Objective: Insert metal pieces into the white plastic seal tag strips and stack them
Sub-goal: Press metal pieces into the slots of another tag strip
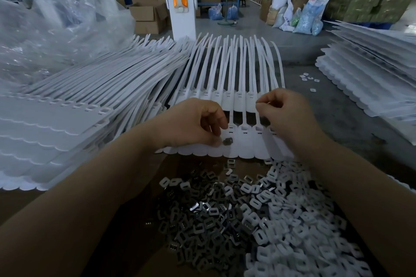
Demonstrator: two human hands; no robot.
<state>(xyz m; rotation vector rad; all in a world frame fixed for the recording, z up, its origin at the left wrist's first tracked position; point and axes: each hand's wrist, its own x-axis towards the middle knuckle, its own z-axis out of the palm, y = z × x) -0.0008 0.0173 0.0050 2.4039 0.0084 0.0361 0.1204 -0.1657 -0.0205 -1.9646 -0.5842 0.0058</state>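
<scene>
Left hand [198,122] curled, pinching metal piece [227,141] right at seal tag strip [245,141] head, lined up for insertion. Right hand [284,112] fingers closed, w/ smth tiny pinched, can't tell what. Spare pieces heaped nearby, w/in reach.

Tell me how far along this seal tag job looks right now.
Done: tall stacks of strips sit at the left and the right, though inserts can't be confirmed. In hand: the left hand holds a metal piece over the working strip; the right hand pinches near its slots. Left: a large pile of loose pieces remains.
</scene>
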